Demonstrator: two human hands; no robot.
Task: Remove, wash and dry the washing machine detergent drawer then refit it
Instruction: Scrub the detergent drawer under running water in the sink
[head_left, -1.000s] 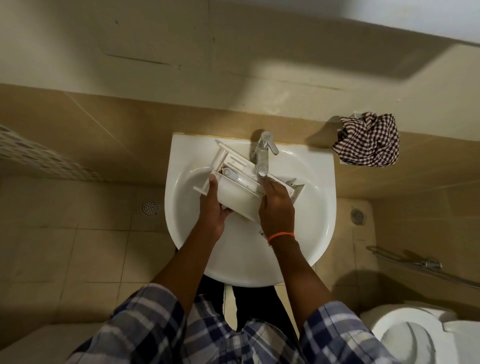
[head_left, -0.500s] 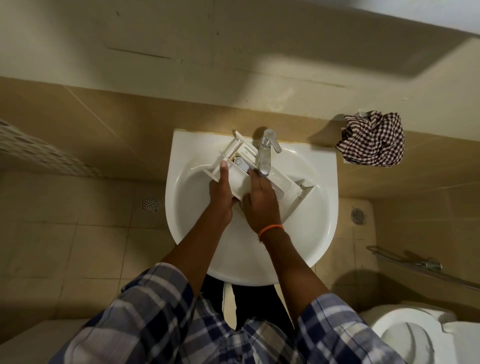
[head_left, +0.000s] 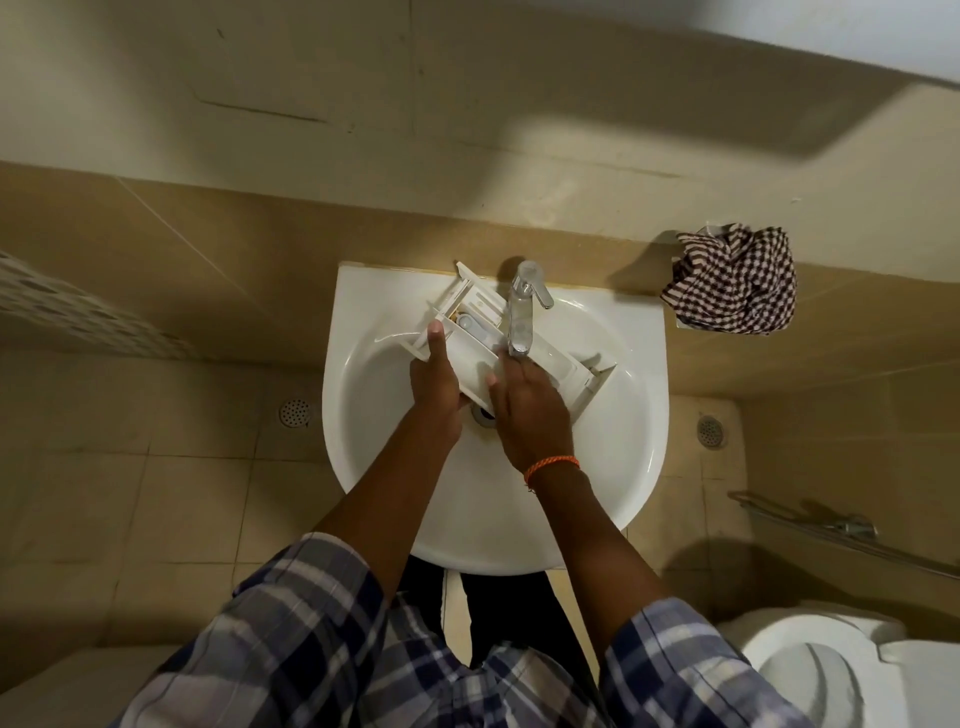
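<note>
White detergent drawer (head_left: 480, 325) over basin (head_left: 613, 467)

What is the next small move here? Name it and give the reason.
Probably rub along the inside of the detergent drawer with the right hand. The drawer lies tilted over the sink under the tap, the left hand grips its near edge, and the right hand's fingers rest flat on it.

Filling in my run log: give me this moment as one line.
stage: washing | detergent drawer over sink, under tap | left hand grips drawer | right hand on drawer | checked cloth unused
</note>
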